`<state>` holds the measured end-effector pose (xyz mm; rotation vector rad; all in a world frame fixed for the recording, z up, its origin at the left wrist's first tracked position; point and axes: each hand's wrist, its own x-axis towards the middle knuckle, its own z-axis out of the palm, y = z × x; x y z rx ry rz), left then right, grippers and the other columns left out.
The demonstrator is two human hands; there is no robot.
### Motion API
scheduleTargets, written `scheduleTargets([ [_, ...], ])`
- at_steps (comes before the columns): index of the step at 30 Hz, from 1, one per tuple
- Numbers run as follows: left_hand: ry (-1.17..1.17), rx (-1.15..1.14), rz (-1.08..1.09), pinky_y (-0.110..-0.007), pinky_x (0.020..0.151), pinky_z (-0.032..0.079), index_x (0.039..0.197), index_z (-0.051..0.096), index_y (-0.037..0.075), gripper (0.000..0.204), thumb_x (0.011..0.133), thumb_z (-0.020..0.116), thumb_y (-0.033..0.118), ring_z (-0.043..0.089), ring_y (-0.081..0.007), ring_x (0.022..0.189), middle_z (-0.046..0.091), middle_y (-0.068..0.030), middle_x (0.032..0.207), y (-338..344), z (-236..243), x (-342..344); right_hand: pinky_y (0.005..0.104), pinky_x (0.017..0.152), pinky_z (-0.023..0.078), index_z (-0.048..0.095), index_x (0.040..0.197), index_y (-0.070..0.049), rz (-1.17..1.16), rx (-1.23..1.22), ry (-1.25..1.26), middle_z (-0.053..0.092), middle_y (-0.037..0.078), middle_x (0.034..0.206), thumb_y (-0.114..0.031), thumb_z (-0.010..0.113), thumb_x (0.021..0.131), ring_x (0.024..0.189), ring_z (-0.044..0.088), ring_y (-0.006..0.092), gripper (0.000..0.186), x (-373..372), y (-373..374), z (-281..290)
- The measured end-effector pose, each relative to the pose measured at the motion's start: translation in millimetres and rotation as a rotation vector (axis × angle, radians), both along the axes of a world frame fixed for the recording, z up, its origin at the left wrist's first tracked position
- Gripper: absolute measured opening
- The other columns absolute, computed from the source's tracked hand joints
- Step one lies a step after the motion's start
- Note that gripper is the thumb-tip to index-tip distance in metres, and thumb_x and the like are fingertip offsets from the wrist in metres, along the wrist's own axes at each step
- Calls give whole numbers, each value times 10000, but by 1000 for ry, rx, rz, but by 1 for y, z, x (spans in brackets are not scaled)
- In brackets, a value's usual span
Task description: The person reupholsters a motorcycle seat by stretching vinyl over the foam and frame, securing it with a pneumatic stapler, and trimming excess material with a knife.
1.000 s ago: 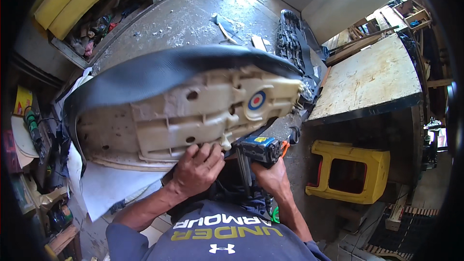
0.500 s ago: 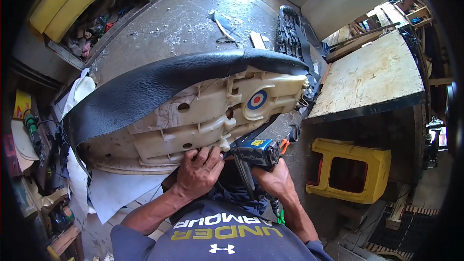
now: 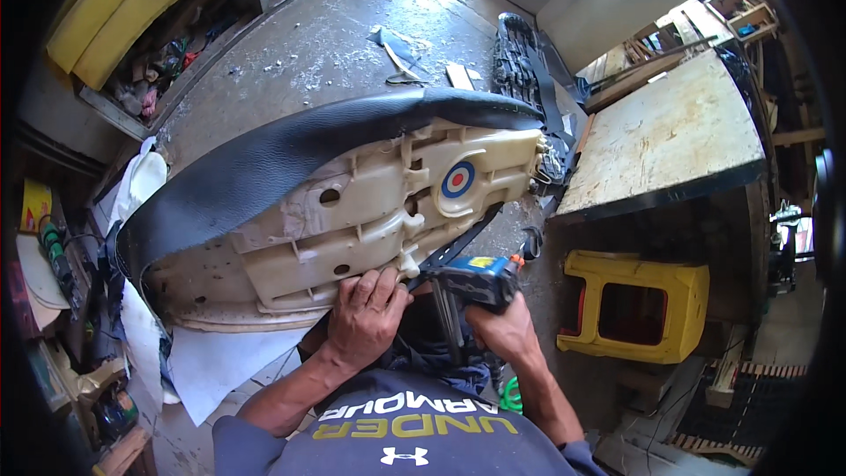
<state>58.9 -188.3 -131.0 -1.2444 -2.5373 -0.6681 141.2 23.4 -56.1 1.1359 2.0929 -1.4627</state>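
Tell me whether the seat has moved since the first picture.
Yes: the seat has swung, its left end now lower in view, farther from the yellow curved panel.

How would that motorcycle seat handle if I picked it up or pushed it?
The motorcycle seat is probably stiff, since its cream base is moulded and ribbed. Its black cover likely gives a little, wrapping in a smooth curve over the base's far edge. Being long and rounded, it might rock when pushed.

Grey floor (image 3: 220, 106), scattered white bits, dark scrap (image 3: 405, 62), pale slab (image 3: 459, 77), yellow stool (image 3: 683, 313)
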Motion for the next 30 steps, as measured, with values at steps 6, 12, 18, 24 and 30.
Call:
scheduleTargets([
  [6,-22,9,34,-451,912,473,989,661,62,357,791,856,286,598,-279,1069,640,-89,1182,0,-3,-1,382,873,570,746,1179,6,60,-6,-6,777,136,964,-149,699,852,922,739,188,365,1,-12,15],
  [12,-15,16,51,-437,903,479,987,663,60,349,785,857,268,604,-271,1053,642,-88,1181,4,0,1,403,917,564,745,1187,-4,85,26,113,784,185,1036,-152,702,861,1030,759,237,361,-8,-19,17],
  [18,-11,4,70,-433,904,482,1016,677,57,352,781,862,243,604,-264,1041,646,-78,1163,2,-6,2,410,918,567,746,1185,-10,94,4,155,782,191,1044,-144,696,861,1035,764,280,354,-11,-21,5],
  [24,-34,51,-20,-431,910,481,1027,698,55,342,789,863,236,587,-264,1046,630,-75,1145,-5,-8,-10,364,828,566,733,1146,3,69,45,168,758,120,953,-107,688,857,903,727,201,312,3,-24,-8],
  [30,20,-5,24,-394,899,461,1097,728,127,242,887,740,248,565,-234,1082,632,-67,1192,5,4,-2,363,814,567,751,1139,16,-165,94,112,758,66,907,-151,706,833,880,711,127,351,33,20,-1],
])
